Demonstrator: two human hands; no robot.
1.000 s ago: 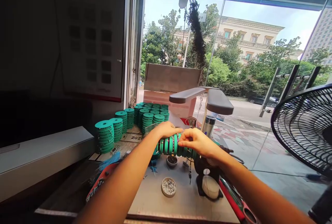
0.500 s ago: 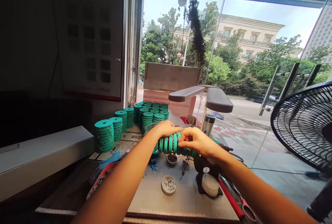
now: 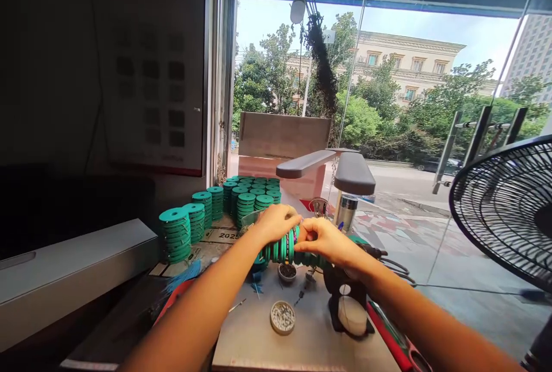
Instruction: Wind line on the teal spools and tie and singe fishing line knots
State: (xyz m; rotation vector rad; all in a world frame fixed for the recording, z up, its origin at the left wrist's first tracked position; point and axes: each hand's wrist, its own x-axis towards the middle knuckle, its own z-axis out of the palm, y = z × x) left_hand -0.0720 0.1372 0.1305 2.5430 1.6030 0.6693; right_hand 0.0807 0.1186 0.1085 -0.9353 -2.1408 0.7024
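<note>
Spools (image 3: 282, 250), green, in row: left hand (image 3: 276, 222) atop, right hand (image 3: 330, 240) alongside.

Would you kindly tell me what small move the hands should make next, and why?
Perhaps the right hand should gently turn the row of green spools, since its bent fingers are right at them, while the left hand lies over the row and could steady it.

Passage is allowed over the near board (image 3: 250, 349) beside the dish (image 3: 283, 332), but blocked farther in by held spools (image 3: 282, 249) and at right by the stand (image 3: 334, 287).
</note>
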